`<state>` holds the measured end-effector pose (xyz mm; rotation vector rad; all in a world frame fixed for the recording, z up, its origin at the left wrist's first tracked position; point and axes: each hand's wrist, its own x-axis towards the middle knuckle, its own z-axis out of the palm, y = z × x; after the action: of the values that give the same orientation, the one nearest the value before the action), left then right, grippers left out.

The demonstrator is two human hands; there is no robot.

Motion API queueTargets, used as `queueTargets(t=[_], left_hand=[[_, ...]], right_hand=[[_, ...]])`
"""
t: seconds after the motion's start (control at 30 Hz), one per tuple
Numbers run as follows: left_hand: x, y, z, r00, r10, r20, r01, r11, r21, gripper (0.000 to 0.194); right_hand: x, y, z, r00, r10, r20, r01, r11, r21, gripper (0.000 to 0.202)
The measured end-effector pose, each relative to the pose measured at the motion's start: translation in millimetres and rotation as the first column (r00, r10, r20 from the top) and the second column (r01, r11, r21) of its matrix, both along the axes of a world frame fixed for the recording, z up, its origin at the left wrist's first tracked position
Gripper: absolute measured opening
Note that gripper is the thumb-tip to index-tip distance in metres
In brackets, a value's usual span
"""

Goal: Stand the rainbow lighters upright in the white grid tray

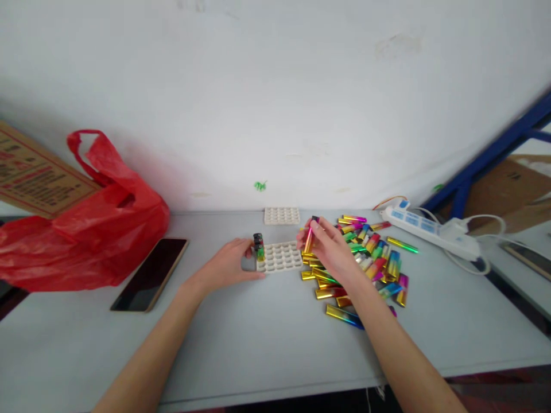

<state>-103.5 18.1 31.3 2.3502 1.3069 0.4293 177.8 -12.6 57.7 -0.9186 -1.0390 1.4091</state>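
A white tray (280, 257) with rows of slots lies on the table in front of me. Several lighters (259, 245) with black tops stand upright in its left column. My left hand (235, 261) is at the tray's left end, thumb and fingers apart; the thumb reaches the near left corner and the fingertips are beside the standing lighters. Above the tray's right end, my right hand (323, 244) pinches a pink and gold lighter (309, 240), held nearly upright with its dark end up. Under my right forearm spreads a pile of shiny multicoloured lighters (331, 292).
A second slotted tray (282, 215) is against the wall. On the left are a phone (150, 275) and a red plastic bag (90, 241) by a cardboard box (38, 172). A power strip (430, 232) with white cables lies at the right, near a blue metal frame (486, 146).
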Motion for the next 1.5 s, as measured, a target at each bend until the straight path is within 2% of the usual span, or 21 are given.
queueTargets(t=[0.1, 0.17, 0.3, 0.4, 0.5, 0.7, 0.83, 0.93, 1.23, 1.37, 1.5], left_hand=[[0.0, -0.4, 0.4, 1.000, -0.003, 0.000, 0.003, 1.000, 0.002, 0.055], [0.4, -0.6, 0.8, 1.000, -0.005, 0.005, 0.005, 1.000, 0.000, 0.055], [1.0, -1.3, 1.8, 1.000, 0.011, 0.005, -0.011, 1.000, -0.011, 0.056], [0.5, -1.8, 1.6, 1.000, 0.014, 0.018, -0.014, 1.000, -0.010, 0.055], [-0.3, -1.5, 0.5, 1.000, 0.011, 0.027, -0.011, 1.000, 0.002, 0.054], [-0.2, 0.1, -1.1, 1.000, 0.009, 0.016, -0.009, 1.000, 0.004, 0.055], [0.4, -0.9, 0.8, 1.000, 0.003, 0.006, -0.003, 1.000, 0.003, 0.053], [0.7, -2.1, 2.3, 1.000, -0.002, 0.010, 0.002, 1.000, 0.009, 0.052], [0.6, -2.2, 1.7, 1.000, 0.002, 0.010, -0.002, 1.000, -0.006, 0.053], [0.4, -2.6, 2.4, 1.000, 0.008, 0.010, -0.008, 1.000, -0.012, 0.054], [0.9, -2.4, 2.5, 1.000, 0.005, 0.007, -0.005, 1.000, -0.009, 0.054]], right_hand=[[-8.9, -2.9, -4.4, 0.992, 0.111, 0.052, -0.110, 0.994, -0.026, 0.051], [-15.4, -3.5, -9.6, 0.974, 0.110, 0.197, -0.109, 0.994, -0.015, 0.050], [-26.8, -4.9, -18.9, 0.846, -0.067, 0.528, -0.022, 0.987, 0.161, 0.056], [-32.7, -7.2, -21.7, 0.745, -0.185, 0.641, 0.034, 0.970, 0.241, 0.062], [-35.2, -7.8, -22.4, 0.676, -0.229, 0.701, 0.055, 0.964, 0.261, 0.059], [-31.7, -4.1, -24.1, 0.611, -0.258, 0.749, 0.044, 0.955, 0.294, 0.043], [-31.5, -4.1, -24.7, 0.595, -0.328, 0.734, 0.096, 0.936, 0.340, 0.049], [-32.9, -4.3, -25.6, 0.595, -0.326, 0.734, 0.094, 0.936, 0.339, 0.054], [-33.8, -7.5, -26.0, 0.529, -0.379, 0.760, 0.101, 0.917, 0.387, 0.041], [-36.2, -11.1, -22.6, 0.592, -0.285, 0.754, -0.032, 0.927, 0.375, 0.029], [-38.9, -15.1, -18.9, 0.576, -0.290, 0.764, -0.203, 0.855, 0.478, 0.027]])
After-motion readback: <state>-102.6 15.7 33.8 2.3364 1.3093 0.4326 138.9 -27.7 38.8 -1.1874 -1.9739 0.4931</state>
